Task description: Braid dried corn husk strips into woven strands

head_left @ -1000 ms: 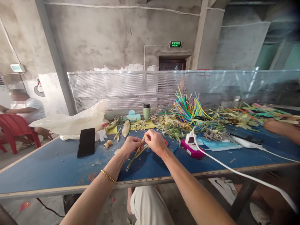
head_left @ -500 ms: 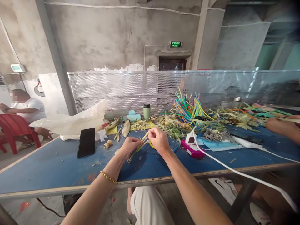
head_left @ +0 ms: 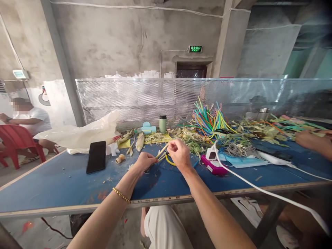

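Pale plant strips (head_left: pixel 162 151), which look like dried husk, stretch between my two hands above the blue table. My left hand (head_left: pixel 144 162) pinches their lower left end between thumb and fingers. At the upper right, my right hand (head_left: pixel 179 153) is closed on the other end with its fingers curled. A yellow curved piece (head_left: pixel 169 161) lies on the table just below my right hand. Left of my left hand rest small tan round pieces (head_left: pixel 120 159). The exact shape of the strips inside my fingers is hidden.
A black phone (head_left: pixel 95 157) lies at left. Behind stand a green bottle (head_left: pixel 162 124) and colourful thin tubes (head_left: pixel 209 119) among husk scraps (head_left: pixel 158 138). A magenta power block (head_left: pixel 213 165) with a white cable is at right, near a co-worker's hand (head_left: pixel 310 140).
My right hand has shifted slightly right and my left slightly left, and the strips between them show more clearly. Both hands keep their grip.
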`<action>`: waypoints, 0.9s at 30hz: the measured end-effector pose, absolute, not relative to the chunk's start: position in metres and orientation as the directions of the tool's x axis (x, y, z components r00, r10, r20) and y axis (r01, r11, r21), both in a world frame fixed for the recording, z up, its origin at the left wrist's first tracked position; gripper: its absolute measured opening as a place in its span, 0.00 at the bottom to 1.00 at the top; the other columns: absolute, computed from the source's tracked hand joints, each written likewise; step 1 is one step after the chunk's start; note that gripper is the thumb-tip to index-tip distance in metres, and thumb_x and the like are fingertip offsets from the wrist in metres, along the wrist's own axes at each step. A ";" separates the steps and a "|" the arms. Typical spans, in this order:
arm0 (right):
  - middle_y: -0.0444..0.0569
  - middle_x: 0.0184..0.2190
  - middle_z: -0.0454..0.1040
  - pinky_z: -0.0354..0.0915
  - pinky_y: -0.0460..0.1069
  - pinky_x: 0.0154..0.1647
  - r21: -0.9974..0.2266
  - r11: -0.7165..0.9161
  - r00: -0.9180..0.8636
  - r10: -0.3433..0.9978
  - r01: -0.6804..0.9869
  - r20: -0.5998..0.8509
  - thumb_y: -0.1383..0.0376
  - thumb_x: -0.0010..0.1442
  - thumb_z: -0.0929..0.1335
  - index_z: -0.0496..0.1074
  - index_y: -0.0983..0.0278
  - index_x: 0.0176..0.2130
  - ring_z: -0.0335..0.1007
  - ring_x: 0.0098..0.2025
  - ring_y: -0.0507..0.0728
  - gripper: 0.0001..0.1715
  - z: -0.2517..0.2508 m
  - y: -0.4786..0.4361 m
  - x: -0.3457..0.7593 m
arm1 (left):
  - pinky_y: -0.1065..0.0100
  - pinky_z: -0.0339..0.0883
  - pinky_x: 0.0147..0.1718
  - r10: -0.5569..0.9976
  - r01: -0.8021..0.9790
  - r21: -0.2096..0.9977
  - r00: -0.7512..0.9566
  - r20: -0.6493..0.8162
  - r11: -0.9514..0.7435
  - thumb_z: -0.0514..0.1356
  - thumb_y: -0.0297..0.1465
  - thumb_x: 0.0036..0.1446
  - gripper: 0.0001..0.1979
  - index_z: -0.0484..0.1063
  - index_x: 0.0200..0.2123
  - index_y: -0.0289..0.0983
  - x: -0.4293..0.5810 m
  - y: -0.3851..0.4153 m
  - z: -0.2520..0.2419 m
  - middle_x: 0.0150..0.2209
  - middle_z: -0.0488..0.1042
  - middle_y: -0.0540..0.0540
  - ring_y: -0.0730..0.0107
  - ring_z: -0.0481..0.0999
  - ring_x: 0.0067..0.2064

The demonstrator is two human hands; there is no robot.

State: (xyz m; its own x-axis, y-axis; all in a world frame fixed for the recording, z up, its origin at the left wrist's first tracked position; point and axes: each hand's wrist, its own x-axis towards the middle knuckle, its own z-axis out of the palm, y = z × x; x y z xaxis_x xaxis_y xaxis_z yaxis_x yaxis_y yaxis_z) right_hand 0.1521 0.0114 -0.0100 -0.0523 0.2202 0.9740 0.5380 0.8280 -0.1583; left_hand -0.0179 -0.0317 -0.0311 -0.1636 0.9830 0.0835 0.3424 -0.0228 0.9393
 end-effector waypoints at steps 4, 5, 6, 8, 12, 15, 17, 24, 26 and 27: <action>0.44 0.23 0.69 0.63 0.46 0.27 -0.203 0.846 -0.063 0.267 0.493 0.962 0.71 0.55 0.64 0.67 0.62 0.28 0.64 0.23 0.51 0.05 -0.012 0.015 0.150 | 0.71 0.42 0.21 0.976 0.366 0.921 -0.111 0.185 -0.133 0.59 0.26 0.43 0.12 0.81 0.30 0.30 -0.019 -0.032 -0.030 0.15 0.58 0.56 0.79 0.51 0.20; 0.44 0.23 0.70 0.63 0.46 0.27 -0.224 0.849 -0.070 0.291 0.478 0.954 0.71 0.54 0.64 0.67 0.62 0.29 0.65 0.23 0.51 0.05 -0.013 0.016 0.150 | 0.71 0.43 0.21 0.971 0.367 0.914 -0.095 0.220 -0.171 0.59 0.27 0.44 0.13 0.82 0.32 0.31 -0.019 -0.033 -0.029 0.15 0.59 0.55 0.79 0.51 0.20; 0.44 0.23 0.70 0.63 0.45 0.27 -0.242 0.850 -0.080 0.314 0.467 0.946 0.71 0.54 0.64 0.67 0.62 0.29 0.65 0.23 0.51 0.05 -0.014 0.017 0.149 | 0.71 0.44 0.22 0.964 0.369 0.906 -0.082 0.254 -0.208 0.59 0.28 0.44 0.14 0.82 0.33 0.31 -0.019 -0.033 -0.028 0.16 0.60 0.55 0.78 0.52 0.21; 0.44 0.24 0.71 0.63 0.45 0.27 -0.265 0.851 -0.110 0.348 0.453 0.931 0.71 0.54 0.65 0.67 0.62 0.29 0.66 0.24 0.52 0.04 -0.016 0.019 0.148 | 0.71 0.46 0.23 0.950 0.374 0.891 -0.072 0.304 -0.257 0.61 0.32 0.45 0.14 0.82 0.33 0.31 -0.019 -0.033 -0.027 0.18 0.63 0.53 0.77 0.54 0.22; 0.45 0.25 0.72 0.63 0.45 0.28 -0.265 0.854 -0.151 0.364 0.448 0.919 0.71 0.53 0.65 0.67 0.62 0.29 0.67 0.25 0.52 0.05 -0.019 0.020 0.147 | 0.70 0.50 0.23 0.935 0.375 0.887 -0.119 0.334 -0.269 0.63 0.38 0.45 0.15 0.81 0.27 0.31 -0.019 -0.031 -0.026 0.18 0.66 0.51 0.75 0.58 0.23; 0.45 0.25 0.72 0.63 0.45 0.28 -0.242 0.859 -0.171 0.349 0.452 0.921 0.71 0.53 0.65 0.68 0.62 0.29 0.67 0.25 0.52 0.05 -0.020 0.019 0.146 | 0.70 0.51 0.23 0.930 0.357 0.900 -0.167 0.326 -0.251 0.64 0.36 0.43 0.11 0.80 0.25 0.32 -0.019 -0.029 -0.025 0.18 0.69 0.50 0.74 0.60 0.22; 0.45 0.24 0.72 0.63 0.45 0.28 -0.226 0.863 -0.183 0.338 0.453 0.923 0.71 0.53 0.65 0.68 0.62 0.29 0.67 0.25 0.52 0.05 -0.020 0.019 0.145 | 0.70 0.52 0.23 0.931 0.334 0.912 -0.191 0.311 -0.237 0.64 0.33 0.42 0.09 0.79 0.24 0.33 -0.020 -0.028 -0.025 0.18 0.70 0.50 0.75 0.61 0.22; 0.46 0.26 0.73 0.65 0.46 0.30 -0.225 0.867 -0.203 0.343 0.445 0.917 0.71 0.54 0.65 0.69 0.62 0.30 0.69 0.27 0.52 0.05 -0.020 0.016 0.145 | 0.70 0.48 0.20 0.953 0.296 0.944 -0.213 0.215 -0.147 0.60 0.27 0.41 0.05 0.72 0.16 0.35 -0.018 -0.026 -0.024 0.14 0.64 0.50 0.75 0.57 0.19; 0.46 0.26 0.73 0.65 0.46 0.30 -0.237 0.861 -0.186 0.350 0.450 0.918 0.71 0.54 0.65 0.69 0.62 0.29 0.68 0.26 0.52 0.05 -0.019 0.016 0.146 | 0.69 0.46 0.19 0.966 0.277 0.955 -0.199 0.166 -0.107 0.61 0.27 0.42 0.08 0.70 0.14 0.36 -0.017 -0.026 -0.024 0.12 0.61 0.51 0.76 0.55 0.18; 0.46 0.26 0.73 0.65 0.46 0.29 -0.245 0.857 -0.170 0.353 0.453 0.920 0.71 0.54 0.65 0.69 0.62 0.29 0.68 0.26 0.52 0.05 -0.018 0.015 0.146 | 0.69 0.45 0.19 0.971 0.267 0.959 -0.191 0.146 -0.091 0.61 0.28 0.42 0.09 0.68 0.14 0.36 -0.017 -0.027 -0.024 0.12 0.60 0.51 0.76 0.54 0.17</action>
